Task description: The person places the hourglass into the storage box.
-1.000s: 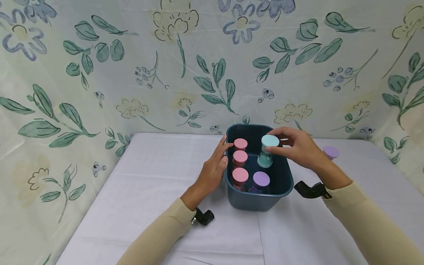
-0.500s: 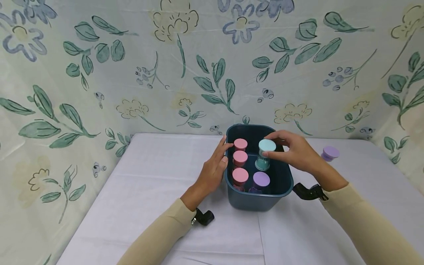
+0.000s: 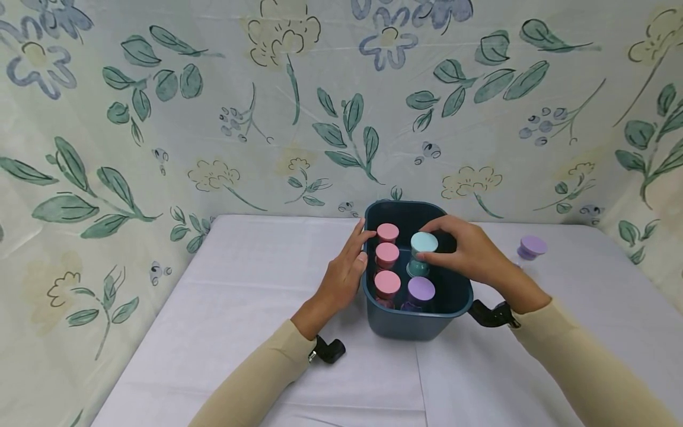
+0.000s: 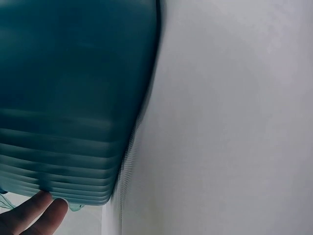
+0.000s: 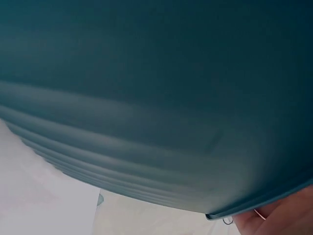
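Observation:
A dark teal plastic bin (image 3: 418,325) stands on the table in the head view. My right hand (image 3: 477,255) reaches over its right rim and pinches a small clear jar with a light aqua lid (image 3: 424,243) between thumb and fingers. That jar is upright inside the bin; whether its base touches the floor I cannot tell. Flat against the bin's left side rests my left hand (image 3: 342,273), fingers extended. Along the left inner wall stand pink-lidded jars (image 3: 387,283) in a row, and a purple-lidded jar (image 3: 421,290) is at the front right.
Outside the bin, another purple-lidded jar (image 3: 532,247) stands on the white-covered table (image 3: 256,314), partly behind my right wrist. A floral cloth (image 3: 224,107) hangs behind the table. Both wrist views show mostly the bin's ribbed outer wall (image 4: 58,152).
My right hand has moved left and toward me, carrying the aqua-lidded jar deeper into the bin, closer to the purple-lidded jar. The left hand has stayed in place.

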The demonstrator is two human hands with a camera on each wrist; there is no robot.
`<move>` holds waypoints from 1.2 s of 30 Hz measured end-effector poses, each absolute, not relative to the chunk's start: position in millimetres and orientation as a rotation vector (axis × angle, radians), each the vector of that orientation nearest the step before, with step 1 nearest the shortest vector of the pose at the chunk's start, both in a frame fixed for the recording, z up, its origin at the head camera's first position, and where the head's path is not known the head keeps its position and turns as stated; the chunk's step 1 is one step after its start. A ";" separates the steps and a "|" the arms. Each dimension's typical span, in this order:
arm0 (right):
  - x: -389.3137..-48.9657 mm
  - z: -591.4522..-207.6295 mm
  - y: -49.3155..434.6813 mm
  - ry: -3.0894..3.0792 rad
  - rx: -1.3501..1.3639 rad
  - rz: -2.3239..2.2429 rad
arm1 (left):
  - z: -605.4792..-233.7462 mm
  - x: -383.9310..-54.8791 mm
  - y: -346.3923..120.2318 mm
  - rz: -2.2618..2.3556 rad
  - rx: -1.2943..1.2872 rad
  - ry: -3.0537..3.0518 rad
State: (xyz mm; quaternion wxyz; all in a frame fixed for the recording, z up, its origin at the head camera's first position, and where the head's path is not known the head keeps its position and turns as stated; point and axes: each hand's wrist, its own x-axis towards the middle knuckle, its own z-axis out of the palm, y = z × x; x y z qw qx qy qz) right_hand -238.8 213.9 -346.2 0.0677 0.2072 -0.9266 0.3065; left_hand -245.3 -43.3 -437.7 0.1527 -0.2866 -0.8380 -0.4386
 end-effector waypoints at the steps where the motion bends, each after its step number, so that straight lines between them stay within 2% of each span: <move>1: -238.8 -346.8 213.6 -2.794 0.626 0.914 | -437.6 -245.4 -43.1 -1.259 -0.822 -2.403; 36: -243.2 -354.0 204.1 -2.881 0.723 0.787 | -438.1 -247.1 -40.5 -1.255 -0.798 -2.414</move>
